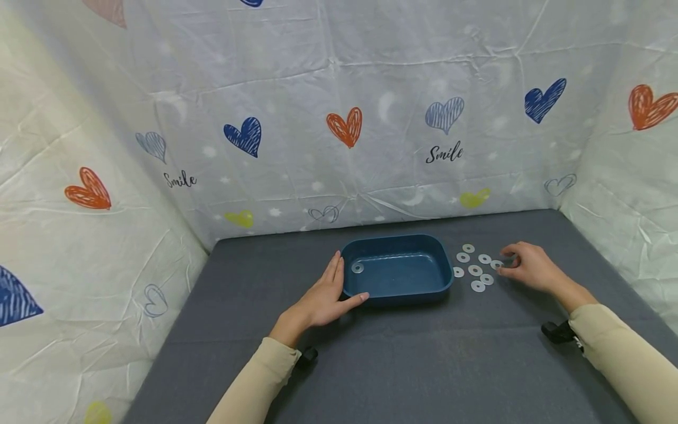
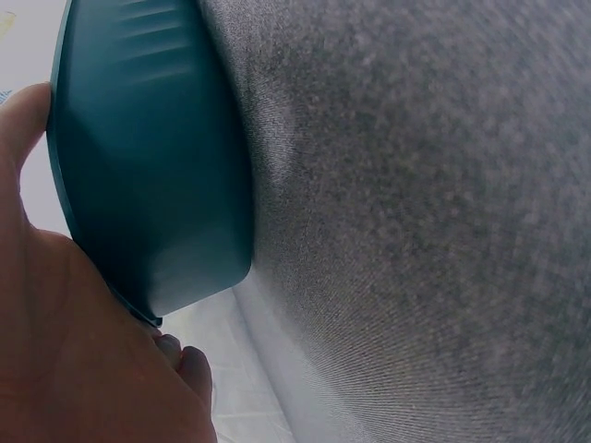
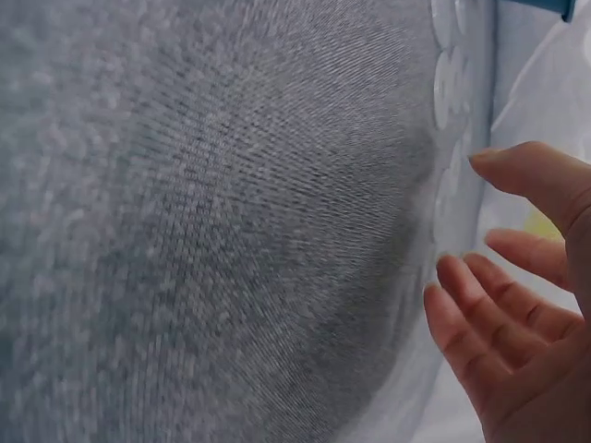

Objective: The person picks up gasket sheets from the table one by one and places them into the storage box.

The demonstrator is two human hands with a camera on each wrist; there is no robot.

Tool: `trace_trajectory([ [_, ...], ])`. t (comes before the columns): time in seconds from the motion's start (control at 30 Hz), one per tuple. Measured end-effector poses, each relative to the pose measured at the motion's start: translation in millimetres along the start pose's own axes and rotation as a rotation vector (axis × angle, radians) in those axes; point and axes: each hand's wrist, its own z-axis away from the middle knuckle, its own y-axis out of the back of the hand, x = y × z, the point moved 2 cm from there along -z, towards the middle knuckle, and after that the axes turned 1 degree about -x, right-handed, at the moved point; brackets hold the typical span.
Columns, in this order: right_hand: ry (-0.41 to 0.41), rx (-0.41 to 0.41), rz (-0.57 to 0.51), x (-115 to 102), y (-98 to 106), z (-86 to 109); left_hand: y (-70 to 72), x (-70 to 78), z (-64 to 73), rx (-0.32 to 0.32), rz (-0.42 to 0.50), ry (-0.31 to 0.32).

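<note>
A shallow dark-blue rectangular bin (image 1: 397,297) stands on the table, with one flat washer (image 1: 357,267) lying inside near its left end. Along that left end rests my left hand (image 1: 325,294), fingers extended and thumb at the front rim. The left wrist view shows the bin's teal-looking outer wall (image 2: 152,157) beside this hand. Several pale washers (image 1: 475,270) lie scattered to the right of the bin. My right hand (image 1: 532,268) hovers at their right edge, fingers bent and thumb apart, fingertips close to the nearest washer (image 1: 496,264). In the right wrist view nothing shows between its fingers.
Dark grey cloth covers the table (image 1: 397,365). A white curtain (image 1: 291,76) printed with hearts hangs behind the table and along both sides. Small black devices (image 1: 557,332) sit at both wrists, by the beige sleeves.
</note>
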Motion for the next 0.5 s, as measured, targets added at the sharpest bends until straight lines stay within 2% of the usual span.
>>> trace_trajectory([
  [0.3,-0.079,-0.036,-0.024,6.6,-7.1,-9.0,-0.4,-0.4,0.4,0.002,0.025,-0.008],
  [0.5,-0.108,-0.024,-0.035,10.2,-10.7,-12.0,-1.2,-1.1,0.5,-0.001,0.030,-0.006],
])
